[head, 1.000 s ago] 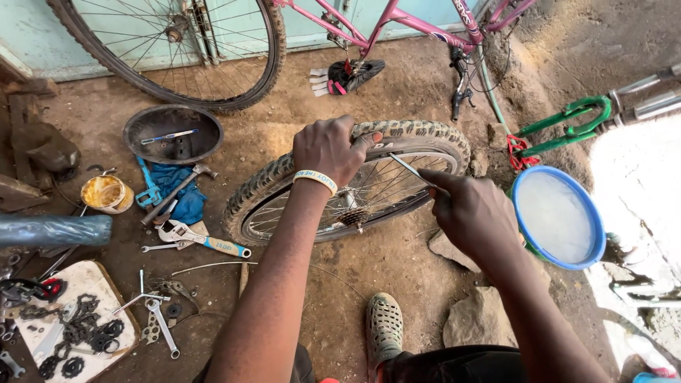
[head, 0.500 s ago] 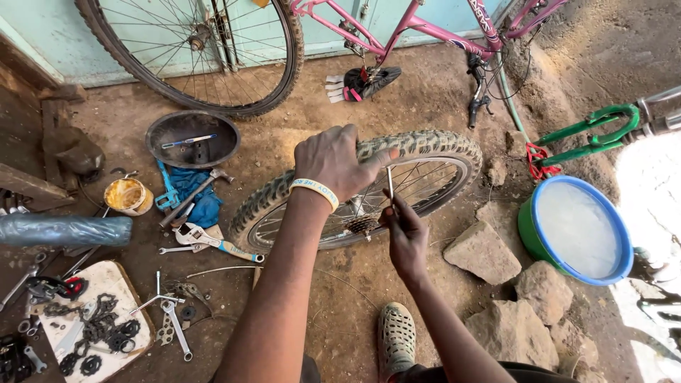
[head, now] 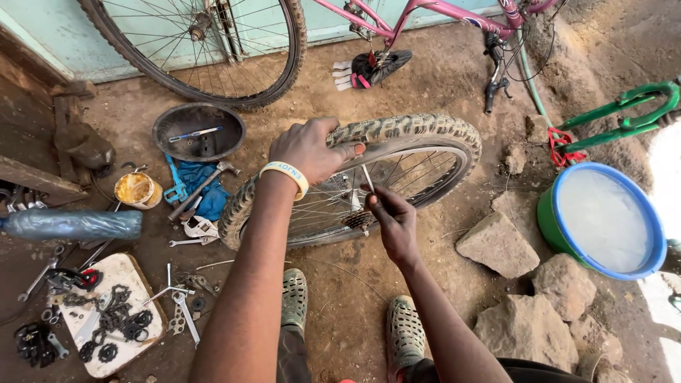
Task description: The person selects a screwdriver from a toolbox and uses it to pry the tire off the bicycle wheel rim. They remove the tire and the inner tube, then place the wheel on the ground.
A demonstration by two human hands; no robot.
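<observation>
Right hand [head: 392,221] lower, on spoke [head: 368,179]

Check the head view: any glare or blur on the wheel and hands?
Head view: wheel, left hand and right hand are sharp in even shade; sunlight blows out the right edge beside the basin, and wide-angle distortion bends the edges.
</observation>
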